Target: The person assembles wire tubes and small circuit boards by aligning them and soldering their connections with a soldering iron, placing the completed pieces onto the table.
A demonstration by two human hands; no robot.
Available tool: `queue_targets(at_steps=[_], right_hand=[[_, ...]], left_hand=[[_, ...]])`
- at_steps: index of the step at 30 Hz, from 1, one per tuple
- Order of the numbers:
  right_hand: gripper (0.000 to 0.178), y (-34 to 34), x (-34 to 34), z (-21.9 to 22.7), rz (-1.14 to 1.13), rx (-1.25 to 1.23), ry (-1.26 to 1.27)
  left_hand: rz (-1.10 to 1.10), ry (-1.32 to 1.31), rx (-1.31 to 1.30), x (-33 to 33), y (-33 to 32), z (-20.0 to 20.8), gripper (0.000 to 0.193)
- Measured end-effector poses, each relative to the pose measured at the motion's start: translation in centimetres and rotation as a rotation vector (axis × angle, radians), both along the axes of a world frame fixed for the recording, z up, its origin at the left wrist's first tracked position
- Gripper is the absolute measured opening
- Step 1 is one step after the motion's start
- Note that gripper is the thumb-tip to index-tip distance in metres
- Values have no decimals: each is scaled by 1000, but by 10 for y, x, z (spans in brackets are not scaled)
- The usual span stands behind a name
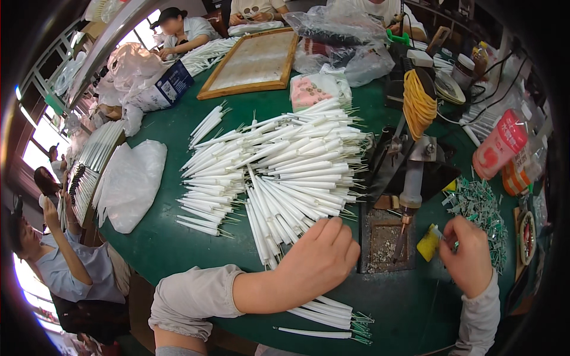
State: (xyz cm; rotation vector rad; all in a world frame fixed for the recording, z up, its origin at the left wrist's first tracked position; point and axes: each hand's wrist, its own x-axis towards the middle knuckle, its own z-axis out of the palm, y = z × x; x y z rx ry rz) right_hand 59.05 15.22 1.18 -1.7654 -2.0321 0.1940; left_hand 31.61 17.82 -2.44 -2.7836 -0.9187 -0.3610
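My left hand (317, 258) is closed, knuckles up, at the near right edge of a big pile of white tubes with thin wire ends (309, 160). Its fingertips are hidden, so I cannot tell what they hold. My right hand (469, 255) pinches a small pale green piece (437, 231) beside a yellow sponge (427, 244). Between my hands a soldering iron (411, 193) is fixed tip down over a dirty metal tray (374, 237). Under my left forearm lie several white tubes with green ends (323, 314).
Many small green circuit boards (478, 213) are heaped at the right, near a pink bottle (500, 145). Yellow wire (419, 104) hangs above the iron. A wood-framed board (249, 62) and plastic bags (341, 41) lie at the back. A white plastic sheet (133, 184) is at left; co-workers sit around.
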Motion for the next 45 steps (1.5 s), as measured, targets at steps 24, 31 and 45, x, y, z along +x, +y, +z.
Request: queue_targets(at_steps=[24, 31, 45], right_hand=[[9, -24, -34, 3, 402, -620, 559], [12, -26, -38, -21, 240, -848, 1113], [14, -18, -39, -18, 186, -1116, 1271]], left_hand=[[-28, -613, -1166, 3, -19, 33, 10], [98, -618, -1268, 6, -23, 31, 7], [75, -619, -1214, 7, -26, 25, 10]])
